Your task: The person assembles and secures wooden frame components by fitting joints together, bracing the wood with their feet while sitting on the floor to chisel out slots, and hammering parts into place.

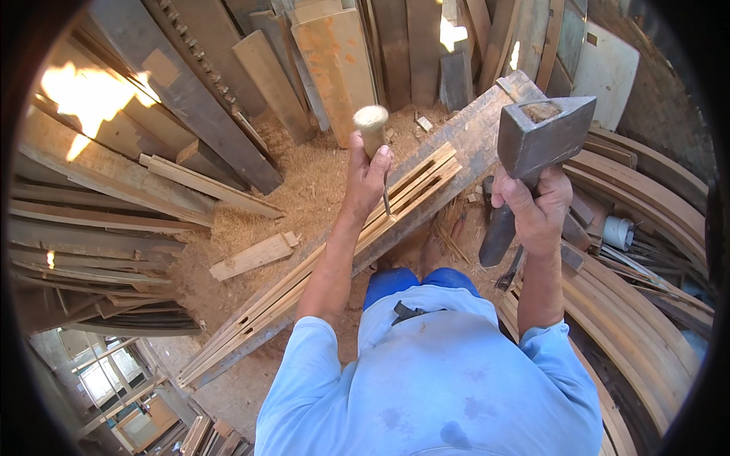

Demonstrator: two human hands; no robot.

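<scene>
Slotted wooden strips (368, 234) lay side by side along a long, narrow surface (480, 121), which ran slantwise from the near left to the far right, in front of the person. The left hand (368, 178) was closed round the handle of a chisel (372, 131), held nearly upright, with its blade pointing down and its tip at the strips. The right hand (538, 205) was wrapped round the handle of a dark, heavy-headed mallet (538, 140), raised to the right of the strips and well apart from the chisel. Wood shavings (255, 178) covered the floor beyond the surface, and a loose wooden block (255, 257) lay among them on the left. Boards (334, 68) leaned upright along the far side. Long curved timbers (631, 327) were stacked on the right, with a white container (617, 232) near them.
</scene>
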